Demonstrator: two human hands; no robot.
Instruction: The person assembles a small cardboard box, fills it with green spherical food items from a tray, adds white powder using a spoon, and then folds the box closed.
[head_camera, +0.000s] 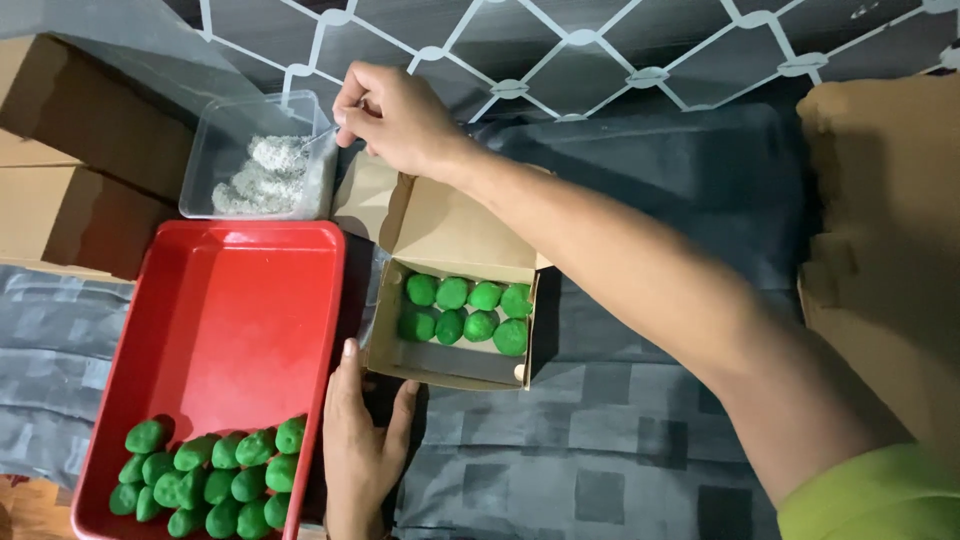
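Box (455, 235), open and holding 8 green balls (466, 310) in 2 rows, sits just right of the red tray (230, 310); its lid leans back, likely to keep the top free. The left hand (362, 445), flat with fingers apart, rests at the box's near-left corner beside the tray's rim, seemingly steadying it. The right hand (395, 115) reaches beyond the box, pinched on a thin utensil over the tub (262, 160) of white flakes. More balls crowd the tray's near end; its far half is bare.
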